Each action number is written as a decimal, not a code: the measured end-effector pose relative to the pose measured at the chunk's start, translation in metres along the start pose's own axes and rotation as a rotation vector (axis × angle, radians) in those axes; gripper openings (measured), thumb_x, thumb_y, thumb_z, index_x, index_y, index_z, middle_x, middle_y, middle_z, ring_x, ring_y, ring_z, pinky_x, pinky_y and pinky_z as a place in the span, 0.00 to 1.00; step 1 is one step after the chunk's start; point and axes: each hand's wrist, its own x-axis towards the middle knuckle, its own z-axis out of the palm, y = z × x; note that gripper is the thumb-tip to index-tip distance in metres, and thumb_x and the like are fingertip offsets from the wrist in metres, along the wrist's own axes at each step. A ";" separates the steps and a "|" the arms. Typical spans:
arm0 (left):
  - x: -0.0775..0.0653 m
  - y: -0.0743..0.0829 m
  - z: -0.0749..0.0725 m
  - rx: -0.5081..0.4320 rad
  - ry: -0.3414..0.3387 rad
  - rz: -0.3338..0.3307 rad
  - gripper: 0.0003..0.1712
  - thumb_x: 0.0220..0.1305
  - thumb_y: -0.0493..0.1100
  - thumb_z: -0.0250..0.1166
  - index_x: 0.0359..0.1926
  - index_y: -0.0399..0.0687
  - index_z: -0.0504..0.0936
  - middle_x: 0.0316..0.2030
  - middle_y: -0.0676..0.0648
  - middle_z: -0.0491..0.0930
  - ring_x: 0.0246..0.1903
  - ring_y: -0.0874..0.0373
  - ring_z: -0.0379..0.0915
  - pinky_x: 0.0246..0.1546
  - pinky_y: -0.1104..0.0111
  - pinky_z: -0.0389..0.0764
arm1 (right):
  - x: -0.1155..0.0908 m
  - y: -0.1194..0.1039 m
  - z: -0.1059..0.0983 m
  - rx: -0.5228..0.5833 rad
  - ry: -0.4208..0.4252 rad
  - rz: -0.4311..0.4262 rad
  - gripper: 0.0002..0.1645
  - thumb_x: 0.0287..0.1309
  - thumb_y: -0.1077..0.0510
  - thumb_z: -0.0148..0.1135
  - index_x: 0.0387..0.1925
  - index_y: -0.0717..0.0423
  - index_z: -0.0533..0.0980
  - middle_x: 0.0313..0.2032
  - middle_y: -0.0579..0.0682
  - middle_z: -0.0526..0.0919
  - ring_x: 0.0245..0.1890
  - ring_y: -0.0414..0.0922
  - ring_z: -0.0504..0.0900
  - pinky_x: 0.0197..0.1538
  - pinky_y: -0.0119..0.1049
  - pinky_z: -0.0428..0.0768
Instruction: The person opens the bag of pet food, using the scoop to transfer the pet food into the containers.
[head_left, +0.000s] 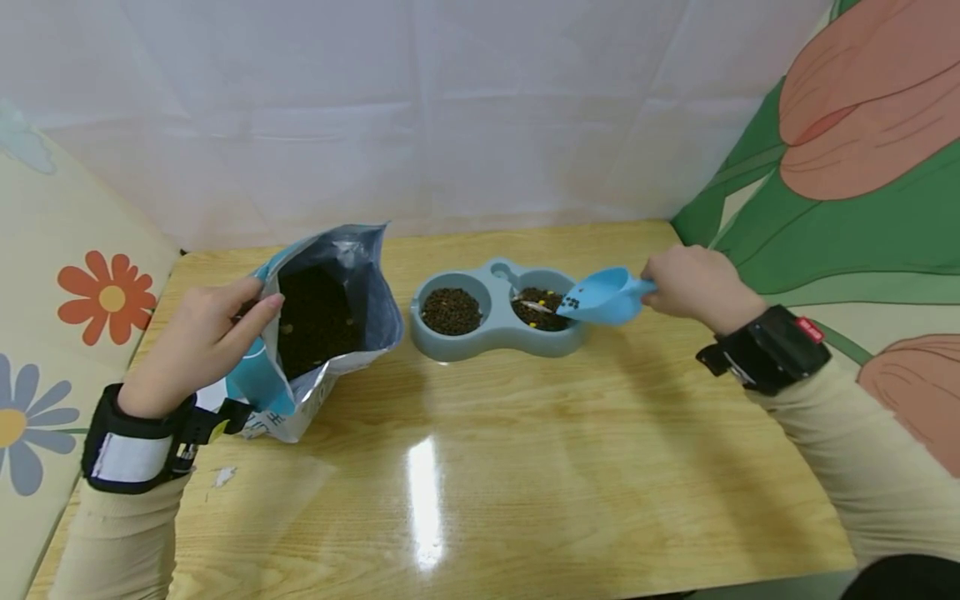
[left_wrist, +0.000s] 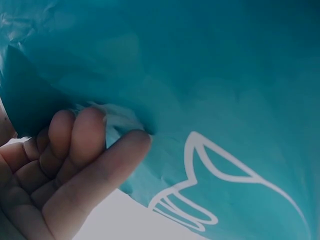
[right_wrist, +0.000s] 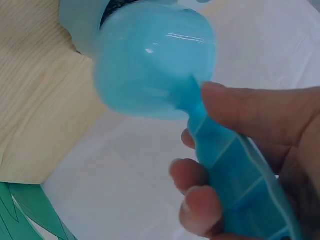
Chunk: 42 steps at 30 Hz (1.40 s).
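Observation:
My left hand (head_left: 213,342) pinches the rim of an opened blue foil bag (head_left: 382,321) between thumb and fingers. Dark brown granules (head_left: 318,321) fill the bag's inside. In the left wrist view the bag's teal side (left_wrist: 210,75) shows a white line drawing. My right hand (head_left: 697,283) grips a light blue scoop (head_left: 611,300) by its handle (right_wrist: 245,185). The scoop tilts over the right bowl of a grey-blue double bowl (head_left: 498,333), with a few dark pellets at its lip. Brown pellets (head_left: 452,312) lie in the left bowl; the right bowl's pellets (head_left: 551,321) include yellow bits.
A wooden table (head_left: 510,467) carries everything. Behind it hangs a white cloth (head_left: 450,125). Floral panels (head_left: 847,217) stand at the left and right sides. A small white scrap (head_left: 223,477) or mark lies near the left forearm.

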 end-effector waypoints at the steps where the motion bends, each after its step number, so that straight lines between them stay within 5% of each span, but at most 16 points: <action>1: 0.000 0.000 0.000 0.000 0.000 0.000 0.16 0.63 0.40 0.57 0.19 0.48 0.64 0.12 0.58 0.51 0.11 0.68 0.47 0.13 0.73 0.53 | 0.000 0.000 0.001 0.004 -0.001 0.002 0.20 0.50 0.59 0.62 0.11 0.51 0.62 0.13 0.46 0.56 0.14 0.43 0.60 0.20 0.36 0.59; 23: 0.000 0.000 0.000 -0.007 0.000 0.000 0.16 0.62 0.39 0.58 0.20 0.48 0.64 0.12 0.58 0.51 0.11 0.68 0.47 0.13 0.73 0.52 | 0.000 0.003 0.012 0.041 0.003 -0.015 0.24 0.50 0.58 0.62 0.10 0.49 0.58 0.13 0.45 0.55 0.15 0.42 0.58 0.20 0.34 0.58; 42: 0.000 0.001 0.000 0.001 -0.002 -0.007 0.15 0.61 0.38 0.58 0.20 0.48 0.64 0.12 0.58 0.51 0.11 0.67 0.47 0.13 0.73 0.52 | -0.003 0.002 0.014 0.009 0.104 -0.076 0.09 0.50 0.57 0.63 0.20 0.50 0.72 0.14 0.46 0.67 0.14 0.43 0.64 0.18 0.39 0.63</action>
